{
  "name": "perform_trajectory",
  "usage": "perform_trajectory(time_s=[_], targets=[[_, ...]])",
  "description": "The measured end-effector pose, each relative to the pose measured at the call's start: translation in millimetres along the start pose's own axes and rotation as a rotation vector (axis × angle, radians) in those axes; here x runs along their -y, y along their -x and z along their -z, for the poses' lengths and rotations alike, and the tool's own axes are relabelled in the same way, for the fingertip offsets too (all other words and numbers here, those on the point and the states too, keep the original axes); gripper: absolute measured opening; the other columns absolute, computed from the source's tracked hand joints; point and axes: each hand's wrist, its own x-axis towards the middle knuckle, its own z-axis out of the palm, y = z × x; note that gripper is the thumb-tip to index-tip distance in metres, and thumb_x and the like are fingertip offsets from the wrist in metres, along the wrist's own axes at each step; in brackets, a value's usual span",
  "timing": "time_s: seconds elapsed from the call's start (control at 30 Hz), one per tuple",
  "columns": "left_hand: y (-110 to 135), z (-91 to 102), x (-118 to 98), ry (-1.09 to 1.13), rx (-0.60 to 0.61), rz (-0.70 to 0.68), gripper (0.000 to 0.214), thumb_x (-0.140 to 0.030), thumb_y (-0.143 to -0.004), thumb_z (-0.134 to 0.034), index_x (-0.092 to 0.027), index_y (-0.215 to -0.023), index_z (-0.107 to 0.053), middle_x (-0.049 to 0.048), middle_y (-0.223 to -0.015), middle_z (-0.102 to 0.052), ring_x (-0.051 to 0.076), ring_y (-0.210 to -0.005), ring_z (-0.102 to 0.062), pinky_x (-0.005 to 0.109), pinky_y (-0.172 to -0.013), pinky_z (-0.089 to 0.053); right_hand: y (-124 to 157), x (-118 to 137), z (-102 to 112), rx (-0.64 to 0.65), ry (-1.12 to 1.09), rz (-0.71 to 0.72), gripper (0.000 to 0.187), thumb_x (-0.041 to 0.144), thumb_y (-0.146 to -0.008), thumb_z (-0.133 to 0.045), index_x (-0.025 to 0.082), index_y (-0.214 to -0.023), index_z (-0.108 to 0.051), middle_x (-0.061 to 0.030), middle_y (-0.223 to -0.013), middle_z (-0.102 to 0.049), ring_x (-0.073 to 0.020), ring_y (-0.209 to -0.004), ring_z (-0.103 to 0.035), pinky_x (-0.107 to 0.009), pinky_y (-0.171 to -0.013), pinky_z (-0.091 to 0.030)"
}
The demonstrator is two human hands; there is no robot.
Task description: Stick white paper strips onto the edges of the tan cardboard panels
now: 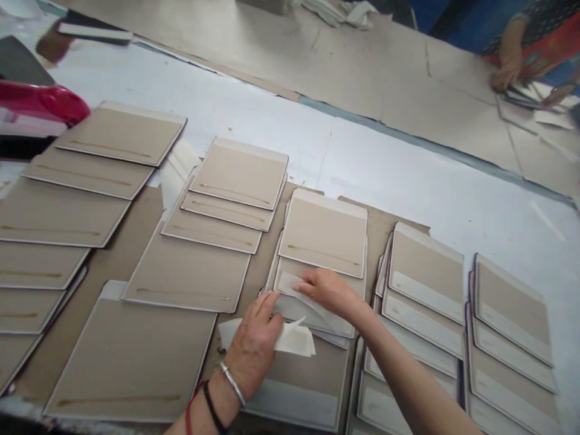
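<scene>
Between my left fingers and thumb is a small sheaf of white paper strips (296, 338), fanned out at its right end. My left hand (256, 338), with a silver bangle at the wrist, rests over the middle column of beige panels. Just right of it, my right hand (328, 291) pinches the edge of a single white strip (312, 305) lying across a panel in that column. The panel (324, 229) above my right hand bears a brown glue line near its lower edge. My fingertips partly cover the strip and the panel below.
More overlapping panels with brown glue lines, such as one panel (190, 272), lie to the left. Panels with white bands (426, 272) are stacked at the right. A pink object (49, 103) sits far left. Across the table, a co-worker's hand (507, 72) handles a pile.
</scene>
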Motion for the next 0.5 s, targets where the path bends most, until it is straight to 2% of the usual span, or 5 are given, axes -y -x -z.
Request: perform_trajectory(time_s=[0.23, 0.5], targets=[[-1.9, -7.2, 6.2, 0.013, 0.016, -0.022, 0.029, 0.008, -0.069, -0.035, -0.01, -0.072, -0.058, 0.0194, -0.115, -0.054, 0.026, -0.112, -0.047, 0.042, -0.093, -0.047, -6.6, 1.6, 8.3, 0.053, 0.13, -0.037, 0.027, 0.041, -0.082, -0.05, 0.02, -0.077, -0.067, -0.0044, -0.079, -0.068, -0.0149, -0.07, -0.056, -0.023, -0.053, -0.027], [-3.1, -8.6, 8.2, 0.014, 0.013, -0.042, 0.031, 0.009, -0.068, -0.033, -0.01, -0.072, -0.056, 0.0192, -0.113, -0.055, 0.026, -0.111, -0.049, 0.042, -0.092, -0.048, -8.6, 5.0, 5.0, 0.043, 0.21, -0.052, 0.027, 0.042, -0.082, -0.05, 0.021, -0.081, -0.067, -0.0073, -0.086, -0.069, -0.0195, -0.079, -0.062, -0.024, -0.058, -0.036]])
